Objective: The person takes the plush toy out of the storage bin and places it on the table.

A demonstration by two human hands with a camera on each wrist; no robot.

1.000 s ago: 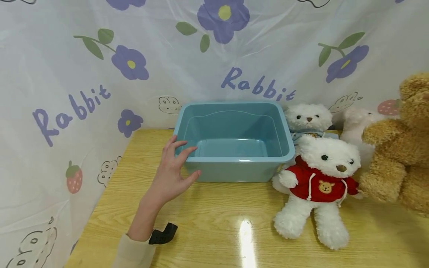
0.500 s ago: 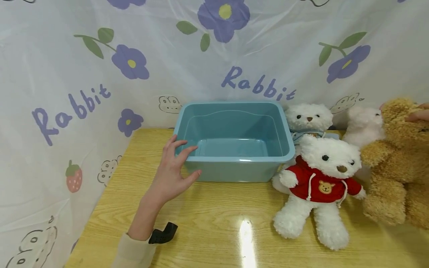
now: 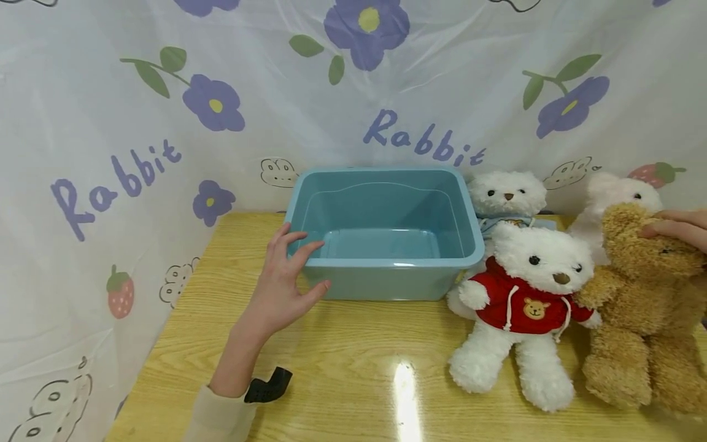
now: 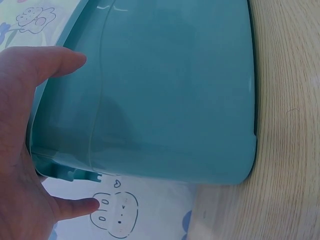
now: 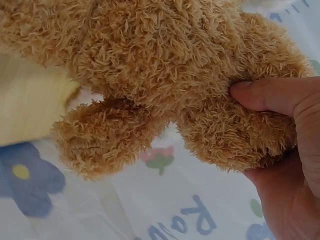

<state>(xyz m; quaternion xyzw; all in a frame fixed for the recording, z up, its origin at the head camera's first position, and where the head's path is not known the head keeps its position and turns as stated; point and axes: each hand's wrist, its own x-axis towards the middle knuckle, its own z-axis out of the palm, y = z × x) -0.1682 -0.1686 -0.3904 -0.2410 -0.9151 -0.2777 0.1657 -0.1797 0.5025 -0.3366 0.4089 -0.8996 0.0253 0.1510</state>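
My left hand holds the left front corner of a blue plastic storage bin, fingers hooked over the rim and thumb outside the front wall. The left wrist view shows the thumb over the bin's wall. At the right edge of the head view, my right hand grips a brown teddy bear by the head. Seen from the right wrist, thumb and fingers pinch a rounded part of its curly fur. The bear is upright, facing me, close beside a white teddy bear in a red hoodie.
Behind the red-hoodie bear, another white bear with blue clothing sits against the bin's right side. A pale pink plush is partly hidden behind the brown bear. The wooden table meets a flower-patterned cloth at the back.
The brown bear has moved down and left to beside the red-hoodie bear, and my right hand has come into view on its head. My left hand has stayed on the bin.
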